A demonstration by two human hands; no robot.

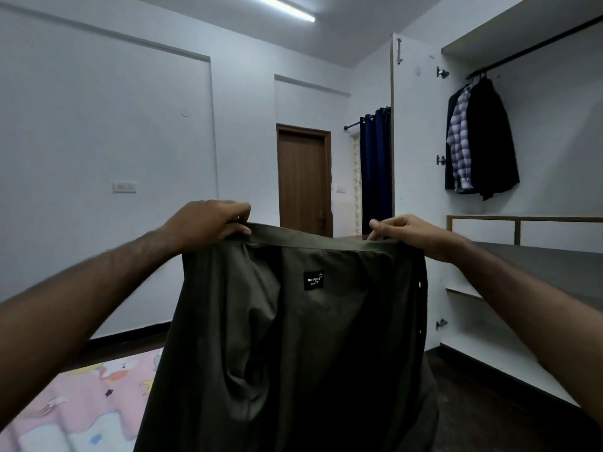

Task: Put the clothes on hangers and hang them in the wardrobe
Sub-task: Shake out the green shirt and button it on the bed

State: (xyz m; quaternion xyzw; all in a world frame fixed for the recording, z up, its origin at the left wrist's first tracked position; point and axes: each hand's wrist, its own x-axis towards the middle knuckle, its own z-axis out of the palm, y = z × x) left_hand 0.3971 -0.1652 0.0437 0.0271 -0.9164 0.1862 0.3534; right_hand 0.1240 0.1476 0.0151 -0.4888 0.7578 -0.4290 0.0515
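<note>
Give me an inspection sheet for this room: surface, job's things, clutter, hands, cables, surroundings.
Surface: a bed with a pink cartoon sheet at lower left; dark floor below the wardrobe.
Job's things: olive shirt held up open, inner label facing the camera, no hanger seen in it; rail carries a checked shirt between dark garments, among them a black jacket.
Clutter: nothing seen.
Hands: left hand and right hand each pinch the shirt's collar edge.
Cables: nothing seen.
Surroundings: open wardrobe on the right, brown door shut, blue curtain, ceiling tube light on.
</note>
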